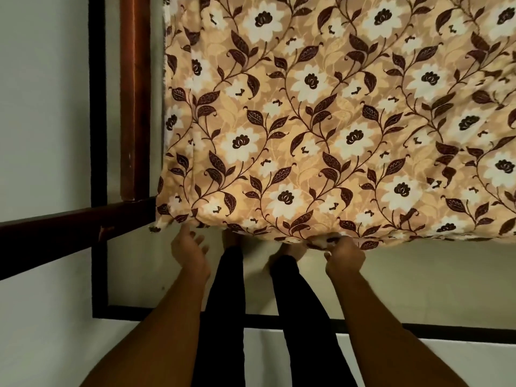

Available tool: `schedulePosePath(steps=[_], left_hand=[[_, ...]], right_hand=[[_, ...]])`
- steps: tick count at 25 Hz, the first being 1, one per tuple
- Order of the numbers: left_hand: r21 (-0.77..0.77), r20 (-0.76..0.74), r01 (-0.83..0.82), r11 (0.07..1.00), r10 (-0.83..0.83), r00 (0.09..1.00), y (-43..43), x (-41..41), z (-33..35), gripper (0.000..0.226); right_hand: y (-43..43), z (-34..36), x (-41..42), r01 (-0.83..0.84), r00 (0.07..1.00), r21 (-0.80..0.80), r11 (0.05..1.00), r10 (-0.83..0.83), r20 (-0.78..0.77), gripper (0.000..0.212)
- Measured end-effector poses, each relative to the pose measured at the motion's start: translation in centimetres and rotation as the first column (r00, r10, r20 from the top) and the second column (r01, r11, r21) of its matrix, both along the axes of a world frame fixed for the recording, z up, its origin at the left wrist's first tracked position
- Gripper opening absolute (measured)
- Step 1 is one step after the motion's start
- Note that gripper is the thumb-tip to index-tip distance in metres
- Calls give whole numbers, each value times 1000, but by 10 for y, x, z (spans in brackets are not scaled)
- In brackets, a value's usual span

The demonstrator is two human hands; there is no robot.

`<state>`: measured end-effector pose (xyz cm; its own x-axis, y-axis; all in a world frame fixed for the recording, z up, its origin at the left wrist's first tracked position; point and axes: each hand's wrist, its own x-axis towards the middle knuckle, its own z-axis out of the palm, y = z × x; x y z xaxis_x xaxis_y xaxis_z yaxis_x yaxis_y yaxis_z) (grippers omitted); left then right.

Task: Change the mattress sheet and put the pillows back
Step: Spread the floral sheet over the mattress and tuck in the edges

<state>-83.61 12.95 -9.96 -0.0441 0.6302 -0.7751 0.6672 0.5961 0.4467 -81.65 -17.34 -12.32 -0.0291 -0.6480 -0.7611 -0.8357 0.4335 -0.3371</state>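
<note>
A floral sheet (335, 121), tan with white blossoms and dark brown leaves on curling vines, lay spread flat over the mattress and filled most of the view, its near edge running along the bed's side just in front of the person. The right hand (344, 256) gripped that near edge, fingers curled round a bunched fold where a bit of white underside showed. The left hand (191, 251) hovered just below the sheet's near corner with fingers spread and relaxed, holding nothing; whether its fingertips touched the cloth could not be told. Both forearms reached up from the bottom of the frame, and between them stood the person's legs in black trousers (223, 317), bare feet on the pale floor (418, 275) close against the bed. Along the sheet's left side ran a reddish-brown wooden bed rail (135, 93), meeting a darker wooden rail (69, 233) that stretched off to the left from the corner. A narrow strip of frayed pale selvedge marked the sheet's left edge beside the rail. Black lines (97, 135) bordered the floor panels on the left and across the bottom
</note>
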Motion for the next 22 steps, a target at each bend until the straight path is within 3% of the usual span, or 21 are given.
schedulePosePath(steps=[2, 4, 6, 8, 11, 13, 16, 20, 22], left_hand=[[2, 84, 41, 999, -41, 996, 16, 16, 3, 45], [-129, 127, 28, 991, -12, 992, 24, 26, 0, 53], [-189, 128, -72, 979, 97, 987, 40, 26, -7, 57], [-157, 92, -172, 972, 188, 978, 54, 24, -16, 46], [-32, -11, -214, 976, 213, 977, 71, 17, -21, 18], [72, -52, -268, 961, 272, 961, 84, 2, -22, 19], [177, -57, -348, 921, 362, 930, 108, -21, -21, 32], [-47, -83, -280, 959, 276, 958, 111, -33, -7, 37], [-176, -57, -99, 979, 90, 994, 101, -33, -6, 27]], right_hand=[[41, 16, 19, 4, 998, -94, 996, 1, 55, 12], [86, 36, 26, -214, 960, -177, 961, 240, 145, 10], [131, 49, 25, -503, 818, -229, 833, 545, 185, 14], [169, 50, 29, -689, 654, -176, 703, 708, 268, 18], [222, 53, 40, -797, 490, -120, 592, 750, 443, 12], [246, 50, 43, -848, 402, -137, 511, 790, 463, 13], [269, 41, 45, -888, 342, -126, 442, 818, 463, 18], [298, 41, 59, -947, 211, -142, 290, 889, 406, 26], [309, 43, 73, -955, 9, -281, 98, 953, 303, 27]])
